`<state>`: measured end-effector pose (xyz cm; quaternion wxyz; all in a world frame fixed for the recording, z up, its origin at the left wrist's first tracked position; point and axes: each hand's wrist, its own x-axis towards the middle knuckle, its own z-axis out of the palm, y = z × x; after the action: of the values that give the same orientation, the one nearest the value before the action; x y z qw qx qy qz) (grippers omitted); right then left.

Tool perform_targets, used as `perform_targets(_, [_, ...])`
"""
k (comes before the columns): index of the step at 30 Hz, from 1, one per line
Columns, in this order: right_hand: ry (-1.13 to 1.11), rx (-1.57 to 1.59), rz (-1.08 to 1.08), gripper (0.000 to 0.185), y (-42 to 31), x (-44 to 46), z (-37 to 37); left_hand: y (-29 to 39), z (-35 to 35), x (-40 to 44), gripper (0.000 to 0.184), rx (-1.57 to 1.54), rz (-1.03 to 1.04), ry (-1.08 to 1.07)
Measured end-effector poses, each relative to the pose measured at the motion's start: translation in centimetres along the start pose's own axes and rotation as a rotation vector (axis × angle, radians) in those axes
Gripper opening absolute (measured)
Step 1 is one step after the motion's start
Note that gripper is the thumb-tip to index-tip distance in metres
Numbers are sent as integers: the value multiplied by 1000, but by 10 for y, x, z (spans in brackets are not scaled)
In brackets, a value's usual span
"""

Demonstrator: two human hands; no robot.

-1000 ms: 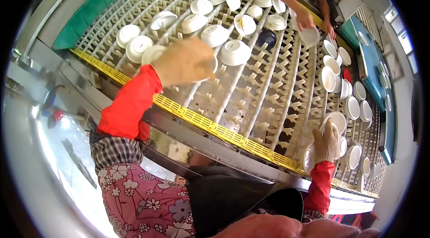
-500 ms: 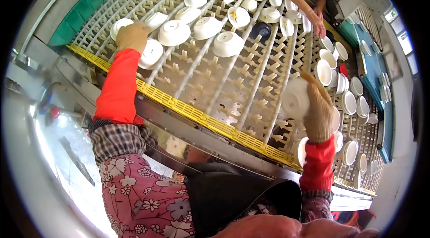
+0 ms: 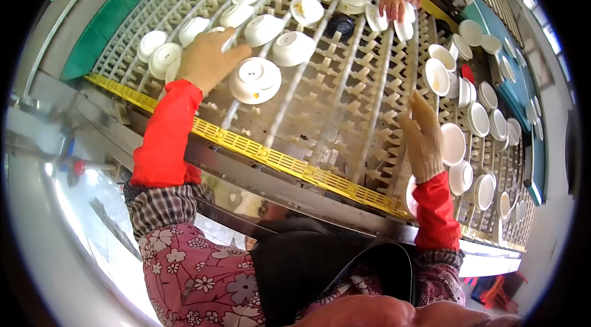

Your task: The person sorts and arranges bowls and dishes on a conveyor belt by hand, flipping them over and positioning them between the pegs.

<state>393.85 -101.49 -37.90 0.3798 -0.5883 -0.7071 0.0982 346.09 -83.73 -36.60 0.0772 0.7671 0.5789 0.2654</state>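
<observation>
My left hand (image 3: 209, 63), in a tan glove, is over the left part of the pegged conveyor (image 3: 308, 136). Its thumb and fingers are spread, with an upside-down white bowl (image 3: 253, 83) just right of the thumb. White bowls (image 3: 165, 60) lie at its left, one partly hidden behind the hand. On the right, my gloved right hand (image 3: 423, 136) has thumb and fingers apart and holds nothing. Close to its right side a white bowl (image 3: 454, 144) stands on edge among the pegs; another bowl (image 3: 411, 195) is partly hidden near the wrist.
Across the belt, a co-worker's hand (image 3: 392, 3) touches white bowls (image 3: 377, 18). A dark bowl (image 3: 340, 26) lies among overturned ones. Rows of tilted bowls (image 3: 478, 119) fill the right side. A yellow edge strip (image 3: 277, 158) runs along my side; a green panel (image 3: 98, 38) borders the left.
My left hand has moved right, away from the far-left bowl. The right hand has let go of a white bowl. The co-worker's hands have moved left onto bowls.
</observation>
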Motion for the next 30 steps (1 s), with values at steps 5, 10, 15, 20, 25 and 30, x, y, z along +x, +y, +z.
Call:
perform_targets(5, [-39,-609,257,64,51,-65,-77,57,36,-24,84,165,339,-204])
perform_targets(10, [-110,-464,390,35,72,-76,-79,62,35,-19,80,283,453,-225])
perform_targets(15, [50,-499,446,28,79,-54,-70,68,39,-26,62,172,382,-159])
perform_targets(20, [304,148,443,39,60,9,-72,147,56,-36,53,-117,698,-18])
perform_targets(25, [69,234,339,38,4,84,-49,254,119,-67,55,-334,1084,28])
perform_targets(30, [-188,-336,-25,35,29,46,-49,331,177,-70,53,-208,1127,-28])
